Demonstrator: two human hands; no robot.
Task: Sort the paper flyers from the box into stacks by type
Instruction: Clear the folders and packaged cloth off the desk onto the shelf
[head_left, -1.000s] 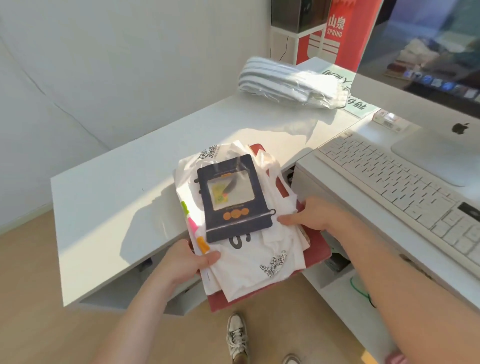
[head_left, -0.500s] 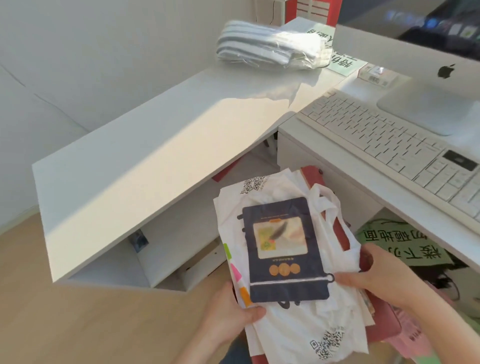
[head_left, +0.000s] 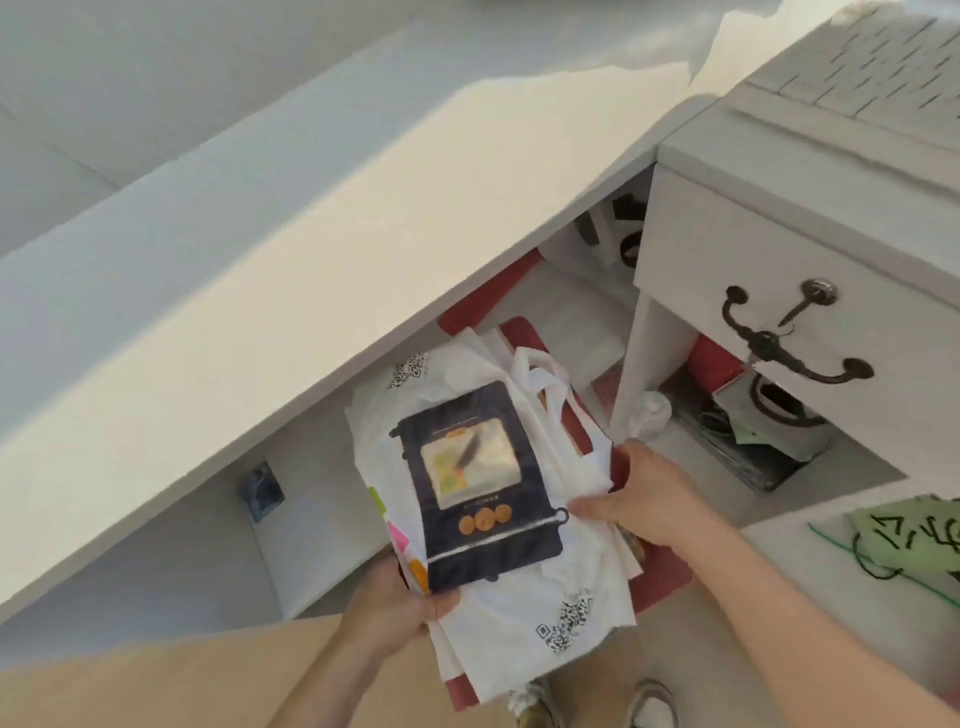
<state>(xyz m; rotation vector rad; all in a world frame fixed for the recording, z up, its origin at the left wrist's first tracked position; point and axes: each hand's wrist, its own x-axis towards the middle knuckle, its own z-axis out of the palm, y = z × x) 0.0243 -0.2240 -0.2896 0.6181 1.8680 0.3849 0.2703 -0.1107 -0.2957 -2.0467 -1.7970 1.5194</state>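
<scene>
With the left hand (head_left: 395, 608) pinching its near corner and the right hand (head_left: 641, 499) gripping its right edge, the mixed pile (head_left: 524, 613), dark blue card (head_left: 480, 493) uppermost, hung below the tabletop (head_left: 208, 270) edge and probably needed holding level so the loose card would not slide off.

Bright sunlight glares off the desk top (head_left: 291, 270); frame slightly blurred; wide-angle bending at edges.

Both hands, left (head_left: 387, 613), right (head_left: 641, 496), gripping flyer stack (head_left: 524, 587), below desk (head_left: 260, 291)
</scene>
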